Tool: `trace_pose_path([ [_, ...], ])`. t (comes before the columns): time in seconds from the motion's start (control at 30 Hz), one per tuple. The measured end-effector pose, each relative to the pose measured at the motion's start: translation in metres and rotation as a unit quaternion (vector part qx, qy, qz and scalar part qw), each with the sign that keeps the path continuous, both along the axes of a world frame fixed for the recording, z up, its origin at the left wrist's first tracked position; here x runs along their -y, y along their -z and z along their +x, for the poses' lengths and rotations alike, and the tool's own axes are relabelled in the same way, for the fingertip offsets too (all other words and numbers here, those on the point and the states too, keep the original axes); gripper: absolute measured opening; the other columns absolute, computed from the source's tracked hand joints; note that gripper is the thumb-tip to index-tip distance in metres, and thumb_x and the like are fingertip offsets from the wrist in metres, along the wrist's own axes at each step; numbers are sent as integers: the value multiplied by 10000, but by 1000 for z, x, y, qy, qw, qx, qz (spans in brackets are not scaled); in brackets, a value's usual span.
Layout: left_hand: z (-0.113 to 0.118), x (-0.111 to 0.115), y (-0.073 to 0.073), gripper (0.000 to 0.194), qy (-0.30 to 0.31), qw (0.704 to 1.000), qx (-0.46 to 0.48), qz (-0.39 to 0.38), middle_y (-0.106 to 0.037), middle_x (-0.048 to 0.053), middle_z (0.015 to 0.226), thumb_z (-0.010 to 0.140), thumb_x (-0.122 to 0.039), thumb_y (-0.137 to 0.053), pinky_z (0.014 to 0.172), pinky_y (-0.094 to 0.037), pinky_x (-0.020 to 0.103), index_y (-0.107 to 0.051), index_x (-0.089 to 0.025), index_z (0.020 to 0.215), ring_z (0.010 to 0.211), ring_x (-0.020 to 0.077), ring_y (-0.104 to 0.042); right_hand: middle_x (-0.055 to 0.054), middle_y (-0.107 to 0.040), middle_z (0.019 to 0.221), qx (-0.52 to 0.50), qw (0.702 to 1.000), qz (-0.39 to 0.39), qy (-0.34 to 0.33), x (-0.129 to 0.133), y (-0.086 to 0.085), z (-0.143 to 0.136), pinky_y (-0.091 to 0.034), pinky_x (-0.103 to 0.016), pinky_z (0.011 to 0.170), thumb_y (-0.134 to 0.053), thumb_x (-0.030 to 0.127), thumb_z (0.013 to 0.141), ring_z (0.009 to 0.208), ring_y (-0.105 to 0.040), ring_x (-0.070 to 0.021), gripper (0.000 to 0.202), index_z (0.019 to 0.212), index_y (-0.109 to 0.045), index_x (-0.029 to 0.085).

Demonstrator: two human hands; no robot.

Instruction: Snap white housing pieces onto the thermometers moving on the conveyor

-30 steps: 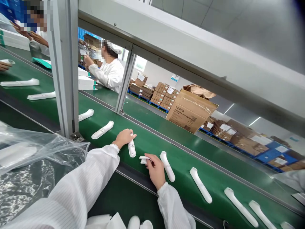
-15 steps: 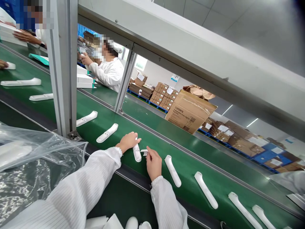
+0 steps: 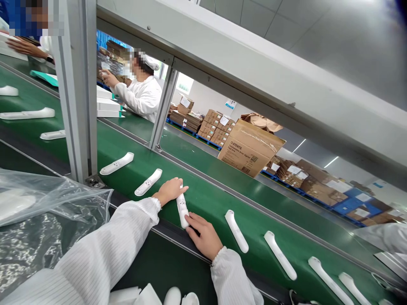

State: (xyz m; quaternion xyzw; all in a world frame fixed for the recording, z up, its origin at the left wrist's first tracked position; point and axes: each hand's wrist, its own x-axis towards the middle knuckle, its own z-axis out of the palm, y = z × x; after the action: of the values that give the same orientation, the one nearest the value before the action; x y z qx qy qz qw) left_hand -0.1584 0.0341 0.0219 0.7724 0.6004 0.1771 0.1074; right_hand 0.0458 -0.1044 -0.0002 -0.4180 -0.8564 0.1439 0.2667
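Observation:
A long white plastic housing with a bent head (image 3: 182, 206) lies across the green conveyor belt, its small dark marks facing up. My left hand (image 3: 170, 190) is closed round the upper end, hiding the head. At the lower end, my right hand (image 3: 205, 235) has its thumb and fingertips pressed against the housing. Left of my hands, similar white housings with marked faces rest on the belt, the nearest being one housing (image 3: 148, 182). To the right lie smoother-faced ones, such as another housing (image 3: 237, 231), apart from my right hand.
A metal post (image 3: 79, 89) rises at the belt's left side. A clear plastic bag (image 3: 54, 228) with white items is at my left. White parts (image 3: 173, 296) lie at the bottom edge. A co-worker (image 3: 140, 91) and a large carton (image 3: 251, 146) are beyond the belt.
My right hand has moved from beside the housing onto its lower end. The small white piece it held no longer shows separately. Other housings on the belt have shifted slightly rightward.

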Motion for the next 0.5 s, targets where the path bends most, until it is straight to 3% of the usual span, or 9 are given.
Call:
trace_pose_path([
  [0.3,19,-2,10,425,52,998,-25,28,-659,165,1086,949,-473,-439,849,-486,345,-642,-110,1036,995,291,-662,-71,-636,1304,31,993,-19,114,-31,14,-24,-429,-465,1102,-690,231,878,1268,-563,-273,436,1302,-627,310],
  [0.4,25,-2,-9,451,76,996,-53,2,-650,182,1138,955,-466,-422,915,-473,341,-637,-100,1106,1073,294,-643,-53,-610,1342,24,989,-62,133,-29,-10,-24,-393,-494,1121,-677,209,883,1303,-526,-274,442,1304,-619,332],
  [0.5,17,29,-43,593,151,984,-84,-46,-551,184,1361,925,-531,-446,971,-463,363,-523,-126,1352,1164,306,-602,-45,-530,1432,-21,987,-92,130,14,-55,2,-366,-447,1151,-683,263,881,1372,-442,-260,495,1360,-572,312],
])
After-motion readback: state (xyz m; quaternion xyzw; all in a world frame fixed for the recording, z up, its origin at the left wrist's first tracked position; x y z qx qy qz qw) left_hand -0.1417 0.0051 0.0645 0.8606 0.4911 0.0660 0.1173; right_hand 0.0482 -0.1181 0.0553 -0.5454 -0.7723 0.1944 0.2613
